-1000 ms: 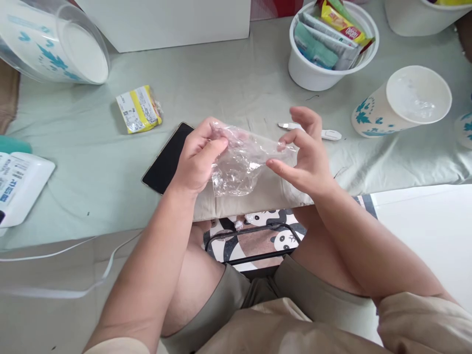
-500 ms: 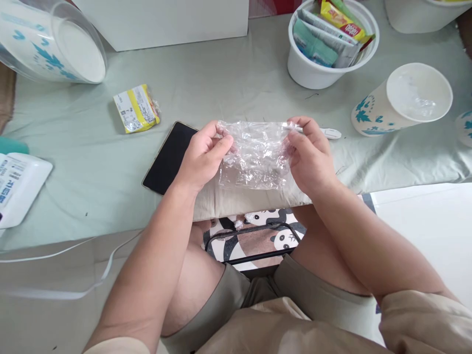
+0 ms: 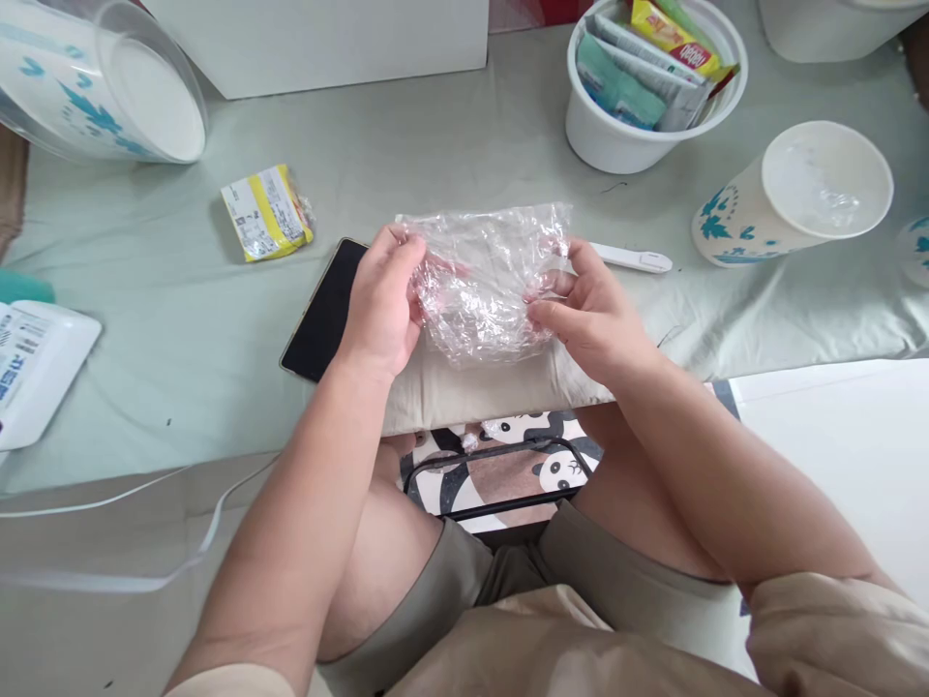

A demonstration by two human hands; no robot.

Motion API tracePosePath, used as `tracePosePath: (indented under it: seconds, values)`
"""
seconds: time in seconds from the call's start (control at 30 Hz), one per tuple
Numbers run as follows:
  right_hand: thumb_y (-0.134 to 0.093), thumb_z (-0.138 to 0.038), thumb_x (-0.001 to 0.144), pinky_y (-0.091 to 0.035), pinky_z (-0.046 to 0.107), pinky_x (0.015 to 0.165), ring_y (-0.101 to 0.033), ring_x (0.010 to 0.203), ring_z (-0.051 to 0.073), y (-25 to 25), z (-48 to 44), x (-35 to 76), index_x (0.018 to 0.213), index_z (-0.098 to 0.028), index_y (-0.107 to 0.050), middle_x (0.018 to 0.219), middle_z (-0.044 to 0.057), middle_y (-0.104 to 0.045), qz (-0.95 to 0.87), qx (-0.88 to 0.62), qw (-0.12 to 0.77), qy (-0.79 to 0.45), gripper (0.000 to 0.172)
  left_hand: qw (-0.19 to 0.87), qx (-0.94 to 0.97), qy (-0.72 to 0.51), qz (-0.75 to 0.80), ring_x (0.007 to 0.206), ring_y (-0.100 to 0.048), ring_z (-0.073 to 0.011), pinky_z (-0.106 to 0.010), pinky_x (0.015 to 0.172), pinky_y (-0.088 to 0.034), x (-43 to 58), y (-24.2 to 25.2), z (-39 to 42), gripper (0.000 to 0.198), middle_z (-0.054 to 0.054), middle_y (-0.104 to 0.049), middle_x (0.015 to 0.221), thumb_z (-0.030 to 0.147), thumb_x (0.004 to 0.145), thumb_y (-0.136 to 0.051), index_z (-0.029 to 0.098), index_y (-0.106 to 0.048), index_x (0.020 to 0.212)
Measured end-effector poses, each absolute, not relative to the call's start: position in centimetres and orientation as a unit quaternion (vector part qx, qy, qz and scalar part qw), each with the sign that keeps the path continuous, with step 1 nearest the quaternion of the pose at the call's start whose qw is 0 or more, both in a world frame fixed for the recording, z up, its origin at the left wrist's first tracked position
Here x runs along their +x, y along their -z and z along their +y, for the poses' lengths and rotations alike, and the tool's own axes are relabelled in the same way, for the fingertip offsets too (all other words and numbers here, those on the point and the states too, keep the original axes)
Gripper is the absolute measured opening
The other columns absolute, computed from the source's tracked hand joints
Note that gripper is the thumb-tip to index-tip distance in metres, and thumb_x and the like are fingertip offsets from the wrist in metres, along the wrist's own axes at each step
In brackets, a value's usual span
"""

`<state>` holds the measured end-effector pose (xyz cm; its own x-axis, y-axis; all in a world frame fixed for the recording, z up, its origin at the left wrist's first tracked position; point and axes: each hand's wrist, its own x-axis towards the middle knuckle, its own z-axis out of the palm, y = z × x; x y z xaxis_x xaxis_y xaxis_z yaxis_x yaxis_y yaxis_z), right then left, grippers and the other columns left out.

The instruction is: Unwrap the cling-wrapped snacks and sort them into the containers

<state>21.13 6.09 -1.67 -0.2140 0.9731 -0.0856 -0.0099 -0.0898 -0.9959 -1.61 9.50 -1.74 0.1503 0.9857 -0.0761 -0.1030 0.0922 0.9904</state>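
A crumpled clear plastic bag is held up between both hands above the near edge of the cloth-covered table. My left hand pinches its left side with closed fingers. Gripping the right side, my right hand has its thumb in front of the plastic. A black phone lies flat just left of my left hand. Behind my right hand lies a thin white stick-like thing.
A yellow-and-white packet lies at the left. A white tub of snack packets stands at the back. Printed paper cups lie tipped at right and back left. A white box stands behind. A white pack sits far left.
The bag was crumpled in my left hand with the right hand open beside it. Both hands then took hold, spread it wider and raised it slightly.
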Motion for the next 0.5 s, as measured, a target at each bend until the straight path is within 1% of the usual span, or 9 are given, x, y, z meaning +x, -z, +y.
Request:
tracePosePath:
  seconds: [0.1,0.17,0.27,0.33,0.4,0.5]
  values:
    - [-0.069,-0.027,0.083,-0.06,0.032,0.065,-0.066,0.074,0.015,1.9,6.2,21.0,0.123,-0.028,-0.049,0.095,0.0,-0.068,-0.532,-0.455,0.448,-0.555,0.045,0.672,0.45,-0.42,0.413,0.098,-0.075,-0.0267,-0.037,0.072,-0.062,-1.4,0.9,9.1,0.049,-0.008,-0.076,0.101,0.061,0.079,-0.078,0.022,-0.058,0.1]
    - [-0.068,-0.033,0.086,-0.061,0.034,0.07,-0.068,0.081,0.017,2.0,6.3,20.8,0.122,-0.029,-0.049,0.1,0.001,-0.068,-0.539,-0.456,0.456,-0.542,0.042,0.706,0.457,-0.371,0.394,0.095,-0.076,-0.0275,-0.039,0.074,-0.064,-1.0,0.4,8.6,0.046,-0.009,-0.077,0.1,0.051,0.074,-0.085,0.02,-0.063,0.1]
    - [-0.066,-0.047,0.088,-0.062,0.037,0.08,-0.071,0.094,0.02,1.9,6.3,20.6,0.121,-0.029,-0.049,0.108,0.003,-0.069,-0.53,-0.457,0.459,-0.547,0.04,0.692,0.479,-0.363,0.401,0.086,-0.077,-0.0252,-0.037,0.07,-0.065,-0.4,0.1,8.0,0.033,-0.005,-0.076,0.087,0.035,0.074,-0.085,0.02,-0.066,0.095]
    - [-0.069,-0.052,0.087,-0.063,0.037,0.082,-0.072,0.098,0.021,1.6,6.2,20.5,0.118,-0.029,-0.052,0.109,0.003,-0.07,-0.51,-0.447,0.462,-0.571,0.043,0.686,0.477,-0.373,0.403,0.078,-0.076,-0.0223,-0.035,0.065,-0.065,-0.2,0.1,7.8,0.028,-0.002,-0.074,0.08,0.029,0.074,-0.084,0.02,-0.065,0.093]
    - [-0.073,-0.05,0.085,-0.063,0.035,0.078,-0.073,0.091,0.02,1.3,6.0,20.4,0.114,-0.027,-0.056,0.101,0.003,-0.072,-0.495,-0.442,0.448,-0.599,0.041,0.689,0.475,-0.373,0.399,0.071,-0.074,-0.0196,-0.033,0.062,-0.064,-0.2,0.0,7.8,0.027,-0.001,-0.073,0.078,0.027,0.073,-0.083,0.021,-0.066,0.094]
    - [-0.075,-0.044,0.086,-0.059,0.029,0.062,-0.068,0.068,0.015,1.2,5.9,20.6,0.1,-0.023,-0.061,0.079,0.0,-0.068,-0.494,-0.462,0.404,-0.616,0.03,0.673,0.496,-0.365,0.41,0.062,-0.072,-0.0182,-0.03,0.054,-0.063,-0.4,0.2,7.9,0.024,0.0,-0.071,0.072,0.031,0.078,-0.079,0.021,-0.066,0.095]
